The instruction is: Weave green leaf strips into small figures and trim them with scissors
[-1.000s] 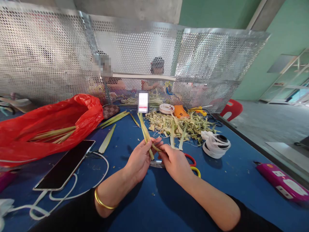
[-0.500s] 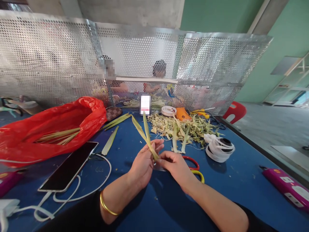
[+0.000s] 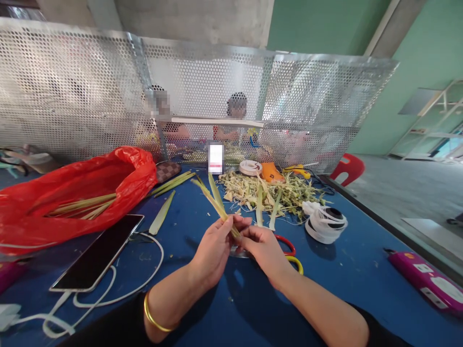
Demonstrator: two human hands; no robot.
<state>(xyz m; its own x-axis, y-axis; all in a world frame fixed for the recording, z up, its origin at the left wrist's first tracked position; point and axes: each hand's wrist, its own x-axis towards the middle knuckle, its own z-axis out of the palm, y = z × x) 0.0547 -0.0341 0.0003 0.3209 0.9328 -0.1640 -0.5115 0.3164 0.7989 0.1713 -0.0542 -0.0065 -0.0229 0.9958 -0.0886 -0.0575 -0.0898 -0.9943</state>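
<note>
Between my hands, over the middle of the blue table, is a small bundle of pale green leaf strips [image 3: 216,201], its tips spread apart toward the back. My left hand [image 3: 214,248] pinches the strips with thumb and fingers. Lower down, the fingertips of my right hand [image 3: 262,250] close on the bottom end of the same strips. Scissors with one red and one yellow handle loop [image 3: 297,264] lie beside and partly under my right hand; their blades are mostly hidden. A single leaf strip [image 3: 161,213] rests on the table to the left.
To the left are a red plastic bag [image 3: 135,166] holding long stalks and a tablet [image 3: 96,255] with a white cable. Plant scraps [image 3: 249,188], a tape roll [image 3: 250,167], a white ribbon roll [image 3: 324,225] and a purple device [image 3: 425,279] lie right. A perforated metal screen [image 3: 217,72] stands behind.
My left thumb has moved up and pressed onto the strips, whose spread tips have drawn closer together. My right hand stays at the lower end. The view has shifted slightly.
</note>
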